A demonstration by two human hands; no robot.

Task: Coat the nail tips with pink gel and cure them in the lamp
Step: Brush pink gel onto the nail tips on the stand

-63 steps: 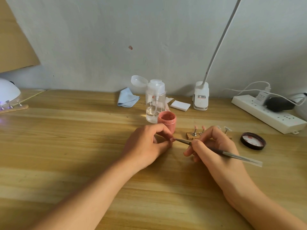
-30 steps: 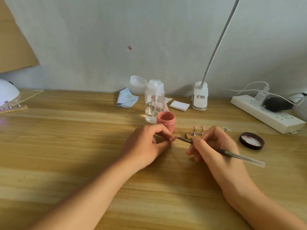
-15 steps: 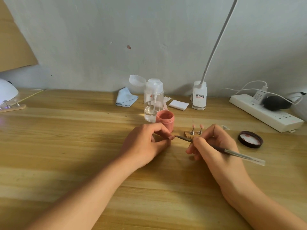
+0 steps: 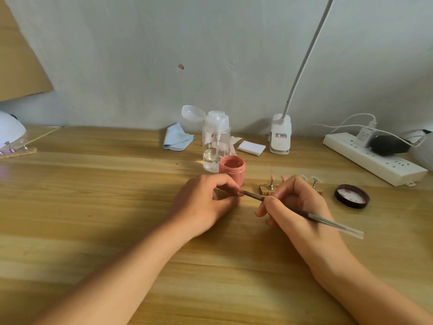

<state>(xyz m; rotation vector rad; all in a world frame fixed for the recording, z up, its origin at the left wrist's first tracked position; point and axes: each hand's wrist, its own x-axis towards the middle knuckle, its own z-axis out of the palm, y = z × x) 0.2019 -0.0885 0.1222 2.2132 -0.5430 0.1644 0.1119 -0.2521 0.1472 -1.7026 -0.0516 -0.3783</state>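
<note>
My left hand (image 4: 206,202) rests on the wooden table with its fingers curled, pinching a small nail tip that is mostly hidden between finger and thumb. My right hand (image 4: 295,207) grips a thin brush (image 4: 314,215) like a pen, its bristle end touching the spot at my left fingertips. Just behind them stands the open pink gel jar (image 4: 232,168). A small wooden holder (image 4: 266,190) with nail tips on metal stands sits behind my right hand, partly hidden. The white curing lamp (image 4: 10,130) glows at the far left, with another holder (image 4: 17,151) of tips at its mouth.
The jar's black lid (image 4: 352,196) lies at the right. A clear pump bottle (image 4: 216,141), a blue cloth (image 4: 177,138), white pads (image 4: 250,147) and a clip lamp base (image 4: 280,137) line the back. A white power strip (image 4: 375,158) with cables runs along the right.
Both hands stay in nearly the same place, the brush tip working at my left fingertips. The view has shifted slightly, and two more tips on the holder show right of my right hand.
</note>
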